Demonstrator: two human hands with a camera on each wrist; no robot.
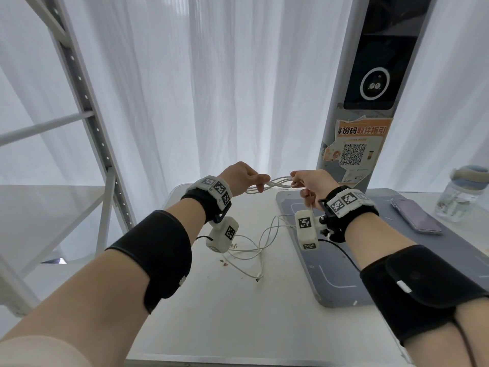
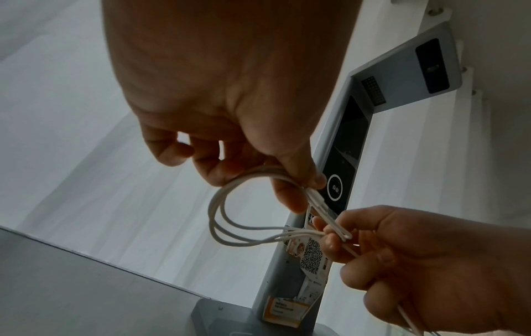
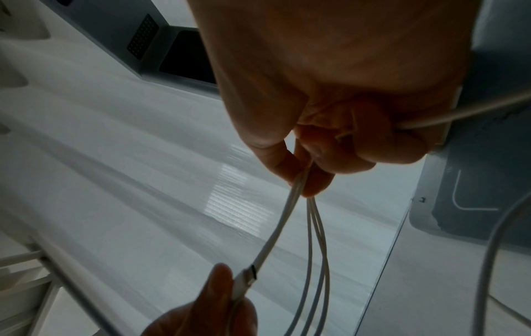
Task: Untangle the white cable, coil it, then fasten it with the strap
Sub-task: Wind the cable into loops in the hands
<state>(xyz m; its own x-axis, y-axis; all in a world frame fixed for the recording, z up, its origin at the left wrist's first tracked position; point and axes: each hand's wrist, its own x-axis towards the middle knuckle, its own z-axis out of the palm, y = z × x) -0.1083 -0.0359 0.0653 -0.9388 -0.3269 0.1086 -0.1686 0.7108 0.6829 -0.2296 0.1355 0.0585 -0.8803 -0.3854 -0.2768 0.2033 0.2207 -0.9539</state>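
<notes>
White metal shelving [image 1: 87, 123] is seen at the far left, standing against pale curtains [image 1: 211, 88]. Beside it, the left hand [image 1: 239, 177] is raised above the desk [image 1: 238, 300], its grip pinched by thumb and fingers on one end of a small bundle of loops of the white cable [image 1: 275, 182]. In the left wrist view, the loops [image 2: 229, 218] are seen hanging below the fingers [image 2: 287, 197], and a connector [image 2: 314, 197] is held at the thumb tip. In the right wrist view the same connector [image 3: 244, 280] is shown lying along the left thumb. The bundle is stretched between the two hands, held clear of the desk. At its other end, the right hand [image 1: 312, 185] is closed on the strands, the loops being pinched between thumb and forefinger [image 3: 276, 163] while the remaining fingers are curled around a further length of cable. From that hand the rest of the cable is let down to the desk, where it lies in loose, crossing curves [image 1: 254, 245] between the forearms, with its free end [image 1: 258, 276] resting on the white surface. Further right, a grey mat [image 1: 397, 274] is laid on the desk, with a grey kiosk column [image 1: 370, 102] standing behind it, a phone [image 1: 415, 215] lying on it, and a clear bottle [image 1: 460, 194] at the far right edge.
</notes>
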